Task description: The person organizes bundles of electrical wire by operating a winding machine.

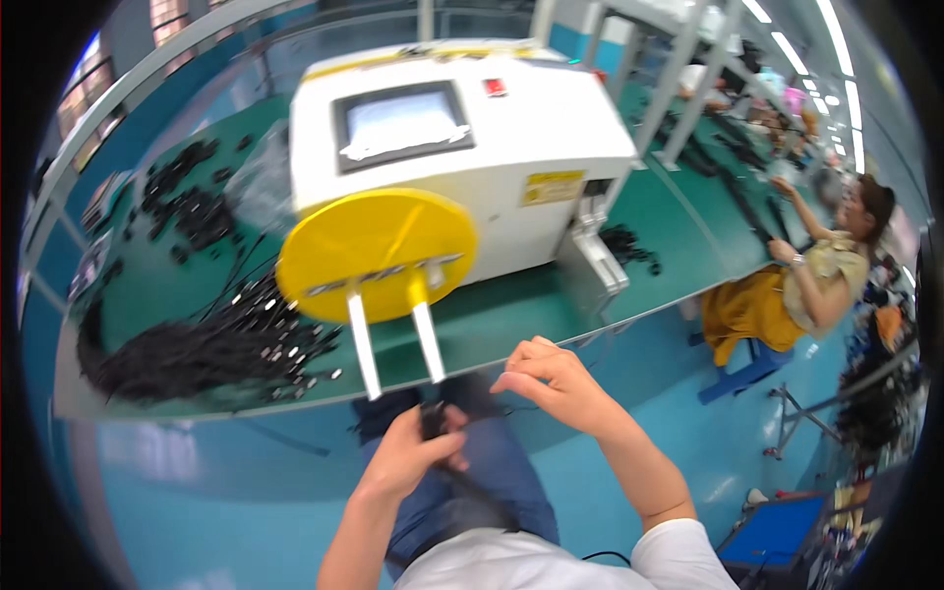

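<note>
My left hand (pixel 403 452) is closed round a small black cable bundle (pixel 433 421), held low in front of my lap. A black strand (pixel 482 495) trails from beneath that hand across my legs. My right hand (pixel 556 382) is raised by the table's front edge, its fingers curled in and its thumb pointing left; I see nothing in it. Just beyond my hands stands a white machine with a yellow disc (pixel 379 241). Two white prongs (pixel 428 339) stick out from the disc toward me, their tips just above my left hand.
Black cables with shiny ends (pixel 197 349) lie heaped on the green table (pixel 511 315) at left. Behind them are small black coils (pixel 197 211) and a clear plastic bag (pixel 264 182). A metal bracket (pixel 593 265) juts from the machine's right. A co-worker (pixel 806 265) sits further right.
</note>
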Demonstrator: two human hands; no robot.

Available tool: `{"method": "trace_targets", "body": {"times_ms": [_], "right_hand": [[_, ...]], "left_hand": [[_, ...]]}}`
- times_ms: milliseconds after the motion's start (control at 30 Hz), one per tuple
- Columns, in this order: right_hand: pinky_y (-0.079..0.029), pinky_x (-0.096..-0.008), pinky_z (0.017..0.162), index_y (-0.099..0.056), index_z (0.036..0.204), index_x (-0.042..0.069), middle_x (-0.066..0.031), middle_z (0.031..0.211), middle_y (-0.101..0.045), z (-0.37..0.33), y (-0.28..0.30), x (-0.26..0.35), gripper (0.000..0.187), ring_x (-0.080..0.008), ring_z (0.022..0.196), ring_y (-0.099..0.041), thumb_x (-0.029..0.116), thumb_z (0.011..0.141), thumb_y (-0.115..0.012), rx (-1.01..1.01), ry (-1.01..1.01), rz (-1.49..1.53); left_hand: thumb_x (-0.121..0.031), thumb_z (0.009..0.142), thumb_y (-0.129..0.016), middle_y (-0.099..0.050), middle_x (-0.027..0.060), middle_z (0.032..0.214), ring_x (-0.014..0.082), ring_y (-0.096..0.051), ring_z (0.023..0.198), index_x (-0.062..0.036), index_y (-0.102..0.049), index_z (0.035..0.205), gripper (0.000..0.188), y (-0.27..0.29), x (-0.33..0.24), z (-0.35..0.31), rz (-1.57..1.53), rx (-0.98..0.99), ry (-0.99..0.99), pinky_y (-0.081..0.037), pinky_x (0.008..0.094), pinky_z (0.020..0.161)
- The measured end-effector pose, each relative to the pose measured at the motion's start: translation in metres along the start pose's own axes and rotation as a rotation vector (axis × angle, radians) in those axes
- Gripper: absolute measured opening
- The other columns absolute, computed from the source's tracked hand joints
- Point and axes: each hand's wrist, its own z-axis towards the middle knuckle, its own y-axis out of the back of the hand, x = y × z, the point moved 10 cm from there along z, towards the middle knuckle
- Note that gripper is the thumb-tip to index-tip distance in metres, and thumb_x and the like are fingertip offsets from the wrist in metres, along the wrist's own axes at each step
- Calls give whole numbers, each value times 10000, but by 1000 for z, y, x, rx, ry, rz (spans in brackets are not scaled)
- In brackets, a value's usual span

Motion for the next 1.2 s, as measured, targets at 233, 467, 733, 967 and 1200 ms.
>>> {"method": "trace_targets", "body": {"times_ms": [233,467,733,967,1200], "right_hand": [[-448,-267,615,-671,809,16,-60,697,-612,-72,179,-204,100,-124,651,-565,98,810,-614,-800,-412,96],[-495,-355,637,-667,817,35,-120,752,-653,-97,274,-316,90,-231,710,-640,62,740,-629,-1114,-519,-559],[-500,-412,650,-661,796,35,-139,772,-657,-53,309,-332,97,-314,740,-633,108,735,-642,-899,-779,-644],[-442,-230,598,-576,755,-14,-69,712,-602,-62,272,-144,78,-102,656,-562,46,779,-620,-1193,-82,-264],[-453,-333,534,-639,781,37,-83,721,-549,-53,37,-9,152,-239,644,-561,-35,654,-681,-494,178,-472]], "left_hand": [[65,723,-609,-527,82,640,182,-562,555,45,-517,890,192,-5,21,9,6,23,-33,-532,353,564],[19,762,-614,-546,60,705,151,-556,589,36,-545,971,220,-23,19,18,104,18,-13,-492,284,573],[-16,774,-628,-549,59,722,155,-565,596,21,-539,983,230,-24,30,23,194,-4,30,-495,285,582],[0,758,-622,-550,68,716,166,-570,605,43,-526,1055,315,-24,25,21,222,48,16,-502,298,610],[-19,756,-633,-537,31,781,142,-586,715,43,-348,1354,666,-60,40,39,42,328,-29,-477,262,696]]}}
